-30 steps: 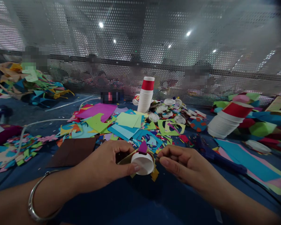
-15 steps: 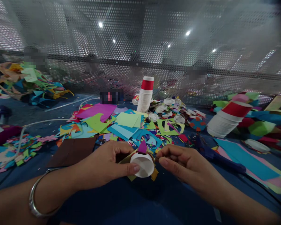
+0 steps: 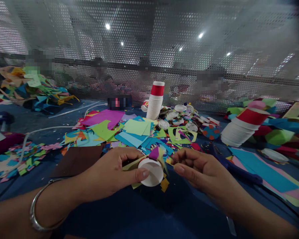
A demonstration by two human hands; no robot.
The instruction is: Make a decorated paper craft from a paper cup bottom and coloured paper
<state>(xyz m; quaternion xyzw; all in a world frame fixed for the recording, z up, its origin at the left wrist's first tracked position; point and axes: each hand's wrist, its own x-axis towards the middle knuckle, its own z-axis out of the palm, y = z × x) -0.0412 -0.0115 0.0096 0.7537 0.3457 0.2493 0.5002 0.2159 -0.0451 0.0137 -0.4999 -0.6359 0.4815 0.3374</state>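
Observation:
My left hand point(image 3: 124, 171) pinches a shallow white paper cup bottom point(image 3: 153, 172), thumb across its face and fingers behind. Pale yellow-green paper surrounds its back, partly blurred. A purple paper point point(image 3: 154, 153) stands up from the top rim, and an orange-yellow paper piece point(image 3: 164, 185) sticks out at the lower right. Just right of the cup bottom, my right hand point(image 3: 193, 167) has thumb and fingertips drawn close together. A small yellow scrap point(image 3: 168, 161) shows beside those fingertips; whether they grip it is unclear.
Coloured paper sheets point(image 3: 137, 127) and scraps lie ahead. Stacked paper cups point(image 3: 155, 103) stand behind them; another stack point(image 3: 241, 129) leans at right. A dark blue tool point(image 3: 241, 171) with a black cord lies right of my hand. Brown paper point(image 3: 77, 161) lies left. A perforated metal panel point(image 3: 149, 43) rises behind.
My right hand has drawn slightly right, away from the cup bottom. The pale paper behind the cup bottom has shifted and blurred, and the purple point has tilted right.

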